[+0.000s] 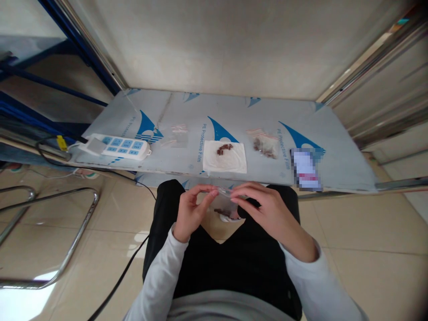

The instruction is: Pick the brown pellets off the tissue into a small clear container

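Between my knees and the table edge, a small clear zip bag (227,204) hangs from both hands, with several dark brown pieces at its bottom. The thumb and fingers of my left hand (197,205) pinch the bag's top edge on the left. On the right, the fingertips of my right hand (259,203) are closed on the same edge. Just beyond the hands lies a white paper sheet (214,165) with a small heap of brown cylindrical pieces (224,149) on it. To its right are filled clear bags (265,145) with similar brown pieces.
The table (180,107) is covered in printed protective film. A white power strip (125,148) with a plug lies at its left, flat clear bags (179,136) nearby, and a blurred-out phone (305,169) at the right edge. A metal chair frame (80,227) stands left; a black cable (125,267) crosses the floor.
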A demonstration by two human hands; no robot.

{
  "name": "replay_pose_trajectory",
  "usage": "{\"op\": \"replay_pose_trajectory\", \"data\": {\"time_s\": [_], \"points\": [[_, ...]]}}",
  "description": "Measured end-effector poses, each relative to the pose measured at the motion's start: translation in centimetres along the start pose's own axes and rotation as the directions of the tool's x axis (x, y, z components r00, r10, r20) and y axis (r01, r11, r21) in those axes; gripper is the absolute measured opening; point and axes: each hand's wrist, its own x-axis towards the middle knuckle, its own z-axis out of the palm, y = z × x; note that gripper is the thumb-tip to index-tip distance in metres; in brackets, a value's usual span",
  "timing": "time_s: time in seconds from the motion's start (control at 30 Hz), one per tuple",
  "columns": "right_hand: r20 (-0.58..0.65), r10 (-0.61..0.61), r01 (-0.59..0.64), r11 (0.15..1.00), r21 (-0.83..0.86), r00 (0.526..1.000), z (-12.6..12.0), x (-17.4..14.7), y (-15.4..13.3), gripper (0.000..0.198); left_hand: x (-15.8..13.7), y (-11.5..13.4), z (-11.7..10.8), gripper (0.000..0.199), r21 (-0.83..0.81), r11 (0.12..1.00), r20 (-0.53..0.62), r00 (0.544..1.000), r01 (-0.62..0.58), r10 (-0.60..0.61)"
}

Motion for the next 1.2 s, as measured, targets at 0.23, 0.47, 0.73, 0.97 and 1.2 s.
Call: {"op": "replay_pose_trajectory", "data": {"time_s": [0.23,0.47,0.73,0.97,1.2], "points": [[-0.166,0.146,-0.111,0.972,0.205,0.975,-0.1,-1.4,-0.7,0.027,-1.1,2.5,0.5,0.009,-0.056,0.997,-0.040,0.998,-0.049,0.046],[-0.062,0.316,-0.232,0.802,0.551,0.947,2.8,-1.0,-1.6,0.016,-1.9,3.4,1.9,0.013,-0.063,0.991,-0.044,0.992,-0.118,0.115],[-0.055,0.347,-0.231,0.725,0.649,0.936,3.5,-1.2,-1.4,0.008,-2.1,3.8,1.6,0.009,-0.002,0.997,-0.031,0.997,-0.074,0.074],[-0.056,0.377,-0.242,0.694,0.678,0.924,3.6,-1.4,-1.1,0.012,-2.0,3.9,1.5,0.008,0.034,0.998,0.011,0.998,-0.060,0.059],[-0.091,0.360,-0.226,0.743,0.629,0.929,3.5,-1.6,-1.2,0.009,-2.1,4.1,1.3,0.006,0.086,0.995,0.045,0.998,-0.054,0.050]]}}
